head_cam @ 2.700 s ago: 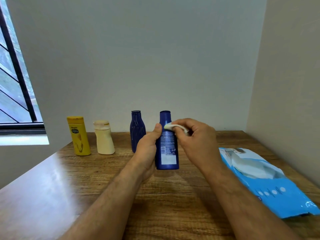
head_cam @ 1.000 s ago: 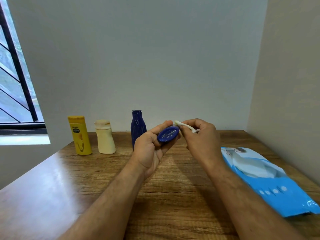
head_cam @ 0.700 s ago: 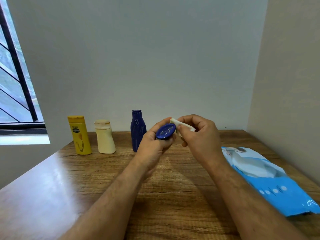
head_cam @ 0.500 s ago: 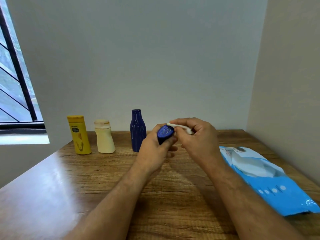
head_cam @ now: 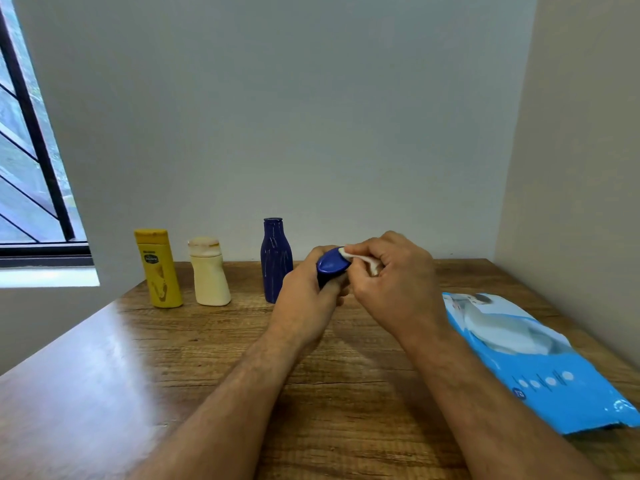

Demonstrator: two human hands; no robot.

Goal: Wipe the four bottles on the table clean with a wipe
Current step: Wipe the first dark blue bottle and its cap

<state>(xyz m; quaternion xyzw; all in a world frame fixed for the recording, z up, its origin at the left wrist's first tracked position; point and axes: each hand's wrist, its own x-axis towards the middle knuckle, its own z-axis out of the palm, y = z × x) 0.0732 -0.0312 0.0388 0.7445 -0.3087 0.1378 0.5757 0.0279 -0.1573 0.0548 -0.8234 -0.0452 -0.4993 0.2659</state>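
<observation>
Above the middle of the brown wood-grain bench (head_cam: 173, 393), in the head view, a small dark blue plastic bottle (head_cam: 331, 266) is held off the surface, tipped so that its oval base faces the camera. It is grasped by the left hand (head_cam: 306, 296), whose fingers are curled round its body; most of the bottle is hidden inside that grip. A crumpled white wipe (head_cam: 363, 259) is pinched in the grip of the right hand (head_cam: 394, 282) and pressed against the upper right edge of the bottle's base. Both forearms are bare.

Along the far edge of the bench, three more bottles are seen standing upright in a row, apart from one another: a yellow flat plastic bottle with a yellow cap (head_cam: 157, 268) at the left, a cream squat plastic bottle (head_cam: 209, 271) beside it, and a tall dark blue narrow-necked bottle (head_cam: 275, 259) just left of the left hand. At the right, a light blue soft pack of wipes (head_cam: 540, 358) lies flat on the bench, near the side wall.
</observation>
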